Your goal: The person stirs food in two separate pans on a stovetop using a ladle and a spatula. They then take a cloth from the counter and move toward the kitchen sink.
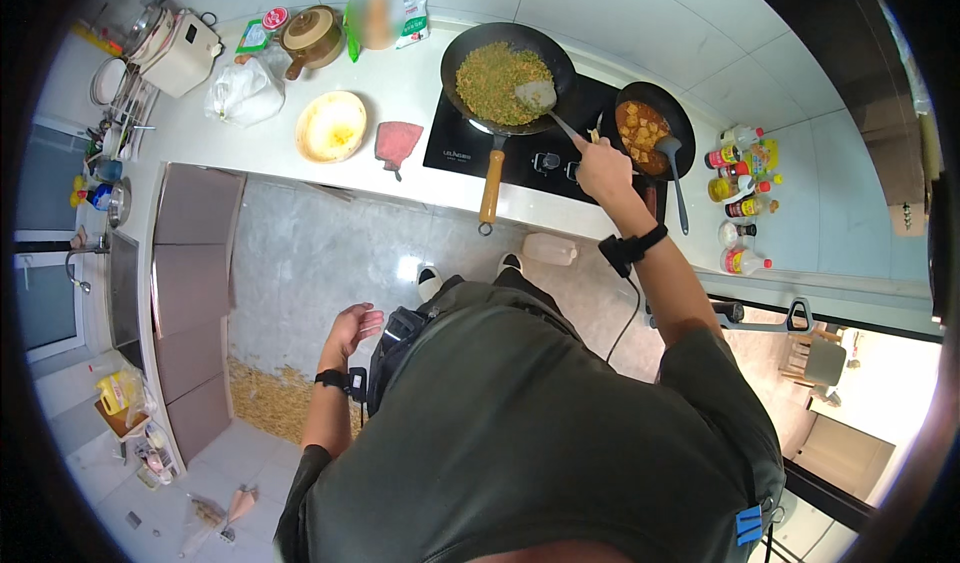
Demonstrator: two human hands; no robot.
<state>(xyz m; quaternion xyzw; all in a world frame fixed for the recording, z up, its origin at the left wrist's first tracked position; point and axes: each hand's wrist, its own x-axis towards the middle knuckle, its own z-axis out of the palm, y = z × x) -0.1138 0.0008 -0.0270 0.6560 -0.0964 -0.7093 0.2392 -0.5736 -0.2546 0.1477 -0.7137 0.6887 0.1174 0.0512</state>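
My right hand (pixel 604 168) grips the handle of a metal spatula (pixel 535 95), whose blade rests in chopped green and brown food (pixel 491 75). That food covers the bottom of a dark wok (pixel 463 41) with a wooden handle (pixel 491 188) pointing towards me. The wok sits on the left of a black cooktop (pixel 450 143). On its right, a smaller dark pan (pixel 679 105) holds cubed food in reddish sauce (pixel 643 131), with a grey turner (pixel 670 145) leaning in it. Down at my side hangs my left hand (pixel 356 329), fingers apart and holding nothing.
Left of the cooktop lie a red cloth (pixel 397 143), a stained pale bowl (pixel 330 129), a white plastic bag (pixel 246 91) and a lidded brown pot (pixel 313 31). Several sauce bottles (pixel 742 206) line the counter's right end. On the floor stands a plastic jug (pixel 550 249).
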